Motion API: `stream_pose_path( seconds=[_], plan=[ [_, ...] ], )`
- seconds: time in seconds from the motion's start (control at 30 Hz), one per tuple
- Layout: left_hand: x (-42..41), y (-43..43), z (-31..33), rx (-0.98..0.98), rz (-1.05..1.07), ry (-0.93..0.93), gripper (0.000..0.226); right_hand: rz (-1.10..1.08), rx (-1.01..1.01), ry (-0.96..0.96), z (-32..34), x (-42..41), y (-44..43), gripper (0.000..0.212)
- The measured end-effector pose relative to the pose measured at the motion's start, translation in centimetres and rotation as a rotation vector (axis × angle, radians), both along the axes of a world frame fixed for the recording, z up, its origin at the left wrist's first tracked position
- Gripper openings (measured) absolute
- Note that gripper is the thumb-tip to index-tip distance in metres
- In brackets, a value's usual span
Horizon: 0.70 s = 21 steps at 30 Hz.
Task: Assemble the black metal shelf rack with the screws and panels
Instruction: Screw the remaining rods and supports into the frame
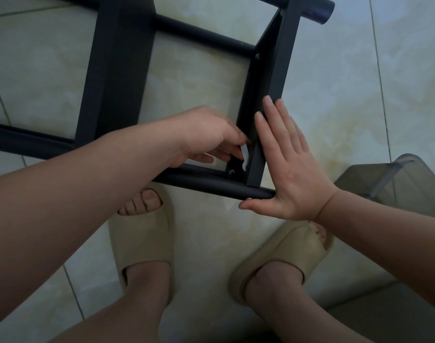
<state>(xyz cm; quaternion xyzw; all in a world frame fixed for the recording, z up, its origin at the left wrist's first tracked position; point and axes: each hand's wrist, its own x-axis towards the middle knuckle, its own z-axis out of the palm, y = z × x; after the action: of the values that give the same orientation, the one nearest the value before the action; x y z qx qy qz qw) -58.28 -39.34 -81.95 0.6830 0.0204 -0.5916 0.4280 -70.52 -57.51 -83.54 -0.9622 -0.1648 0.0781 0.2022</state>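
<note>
The black rack lies on the tiled floor across the upper left and centre, its far ends cut off. At centre, the left hand pinches a small white piece, too hidden to identify, above a corner screw. The right hand presses flat, fingers straight, against the rack's right panel.

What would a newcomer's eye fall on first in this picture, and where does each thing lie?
The two hands meet at the near right corner of the black rack frame, which lies on a pale tiled floor. The left hand pinches a small white piece beside a screw, while the right hand presses flat against the panel. Below stand feet in beige slippers.
</note>
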Motion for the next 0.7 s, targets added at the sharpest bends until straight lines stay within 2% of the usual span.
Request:
stream_pose_path(
  seconds=[0.7],
  plan=[
    [-0.21,-0.25,-0.24,-0.049,0.015,0.092,0.013,0.002,-0.001,0.007,0.11,0.02,0.04,0.120]
  ],
)
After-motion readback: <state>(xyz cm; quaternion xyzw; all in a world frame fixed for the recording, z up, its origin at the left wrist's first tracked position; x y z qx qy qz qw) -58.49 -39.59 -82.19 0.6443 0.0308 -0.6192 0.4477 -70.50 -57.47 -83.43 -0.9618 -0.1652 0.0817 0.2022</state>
